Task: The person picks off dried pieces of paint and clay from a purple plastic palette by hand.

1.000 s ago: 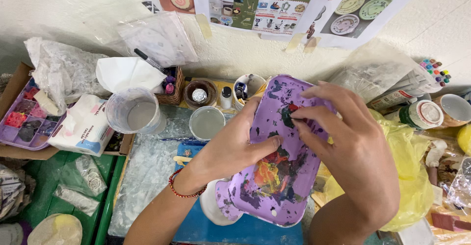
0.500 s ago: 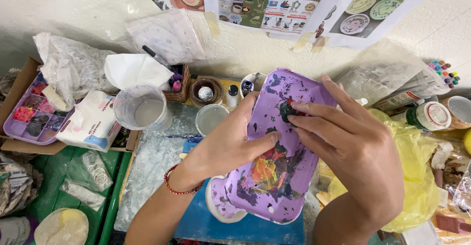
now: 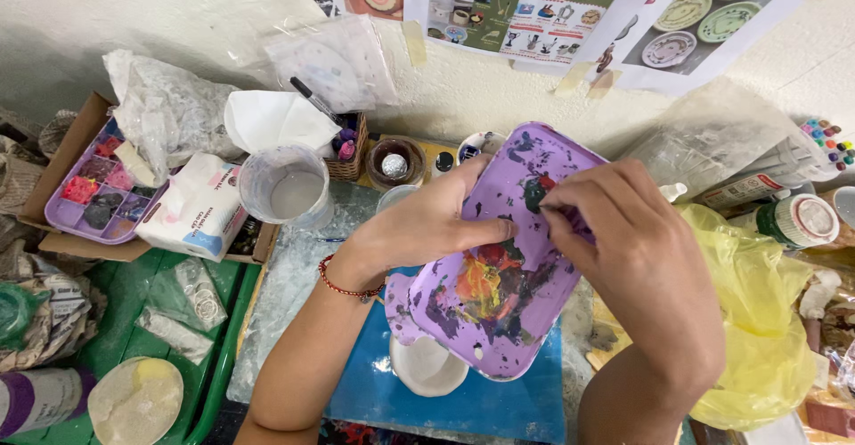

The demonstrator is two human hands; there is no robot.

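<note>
Our right hand (image 3: 646, 271) has its fingertips (image 3: 554, 209) pinched down on a dark green blob on the purple palette (image 3: 508, 258), while our left hand (image 3: 427, 222) grips the palette's left edge, thumb on top. It's smooth plastic, rounded-rectangular, smeared with orange, red and dark paint. It sits mid-frame, tilted up, long axis running lower left to upper right, above a white dish (image 3: 427, 367) on a blue mat (image 3: 392, 391).

1. Posters (image 3: 570, 8): two overlapping printed sheets taped to the wall above the desk's far edge, white-bordered, showing green and multicoloured plates.
2. Tissue pack (image 3: 191, 209): soft white rectangular package with blue print, near the desk's left edge, resting on a cardboard box (image 3: 62, 155).
3. Labelled jar (image 3: 788, 222): white lid, green and red label, at the desk's right edge.
</note>
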